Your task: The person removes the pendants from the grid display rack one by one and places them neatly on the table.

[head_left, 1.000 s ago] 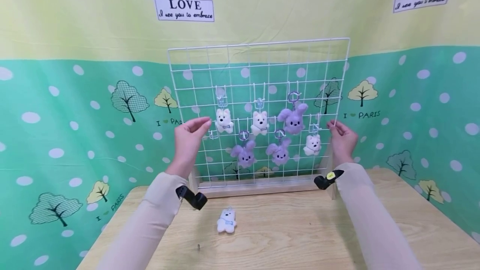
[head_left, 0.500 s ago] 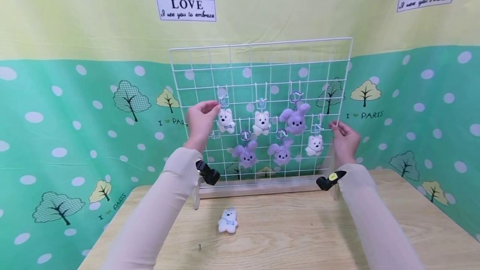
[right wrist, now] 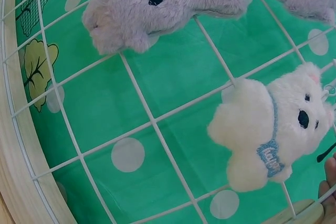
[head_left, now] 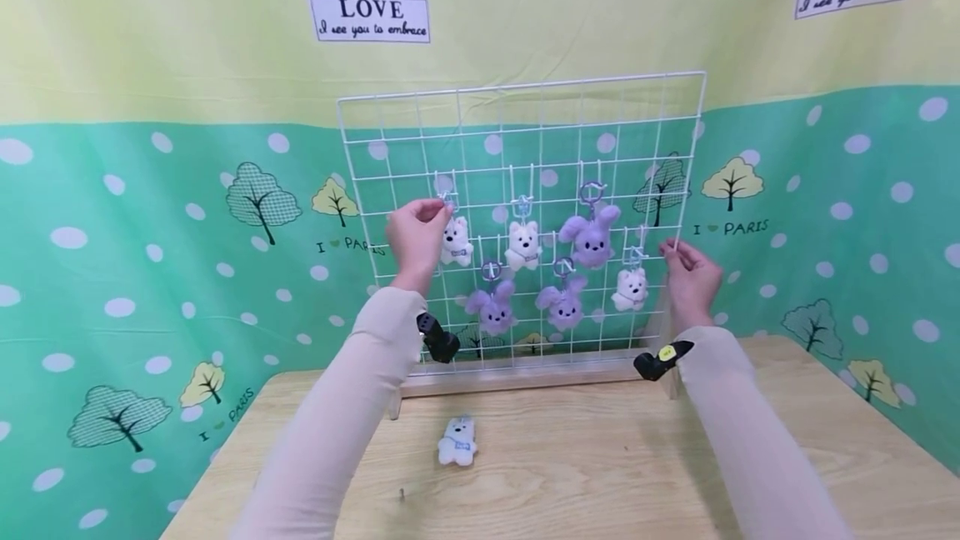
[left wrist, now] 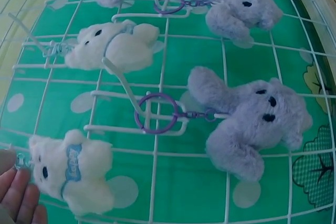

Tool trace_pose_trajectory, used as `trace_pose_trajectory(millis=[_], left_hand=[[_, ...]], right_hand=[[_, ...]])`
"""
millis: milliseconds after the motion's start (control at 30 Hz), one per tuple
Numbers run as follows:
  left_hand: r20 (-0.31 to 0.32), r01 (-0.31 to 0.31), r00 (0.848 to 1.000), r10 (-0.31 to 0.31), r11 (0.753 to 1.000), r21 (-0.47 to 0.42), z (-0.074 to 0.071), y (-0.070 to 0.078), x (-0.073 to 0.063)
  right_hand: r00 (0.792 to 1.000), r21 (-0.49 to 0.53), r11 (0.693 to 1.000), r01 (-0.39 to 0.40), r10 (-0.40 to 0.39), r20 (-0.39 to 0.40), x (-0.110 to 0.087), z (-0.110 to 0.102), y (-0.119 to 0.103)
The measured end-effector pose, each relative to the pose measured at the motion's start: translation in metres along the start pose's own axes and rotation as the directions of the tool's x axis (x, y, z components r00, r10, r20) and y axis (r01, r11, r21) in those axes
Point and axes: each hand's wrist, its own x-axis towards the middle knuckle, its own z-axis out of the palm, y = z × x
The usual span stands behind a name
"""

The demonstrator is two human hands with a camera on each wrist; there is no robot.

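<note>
Our left hand [head_left: 418, 240] pinches the clasp [left wrist: 20, 162] of the leftmost hanging dog [head_left: 457, 246]; our right hand [head_left: 692, 280] should brace the rack [head_left: 525, 86] it grips.

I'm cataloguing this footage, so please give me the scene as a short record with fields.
Left hand: pinches the clasp of the upper-left white plush
Right hand: holds the right edge of the wire grid
Hanging: three white plushes, three purple plushes
On the table: another white plush, lying face up
Backdrop: green and yellow cloth
</note>
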Motion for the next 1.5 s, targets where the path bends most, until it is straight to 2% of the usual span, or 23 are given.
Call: trace_pose_trajectory(millis=[200, 333, 633, 833, 1100, 1500], left_hand=[[-0.068, 0.004, 0.998, -0.004, 1.0, -0.005, 0.01, 0.003, 0.0], [-0.088, -0.001, 0.996, -0.002, 0.999, -0.034, 0.012, 0.001, 0.002], [-0.038, -0.018, 0.999, 0.016, 0.999, -0.05, 0.003, -0.002, 0.007], [0.021, 0.005, 1.0, -0.003, 0.997, -0.081, -0.006, -0.004, 0.005], [0.067, -0.045, 0.996, 0.057, 0.986, -0.158, -0.013, -0.003, 0.0], [0.052, -0.081, 0.994, 0.096, 0.967, -0.24, -0.02, 0.008, -0.016]], right_hand=[[1.0, -0.004, 1.0, 0.005, -0.005, -0.001, 0.001, -0.001, 0.001], [1.0, 0.016, 1.0, 0.013, -0.012, -0.004, 0.001, 0.001, 0.001], [0.999, -0.013, 0.999, 0.04, -0.04, 0.004, 0.002, 0.002, 0.004], [0.999, 0.005, 0.999, 0.032, -0.032, 0.007, 0.001, 0.001, 0.003], [1.0, 0.02, 1.0, 0.023, -0.023, -0.001, -0.001, 0.0, 0.002], [0.998, -0.05, 0.997, 0.055, -0.055, 0.001, -0.002, 0.001, 0.003]])
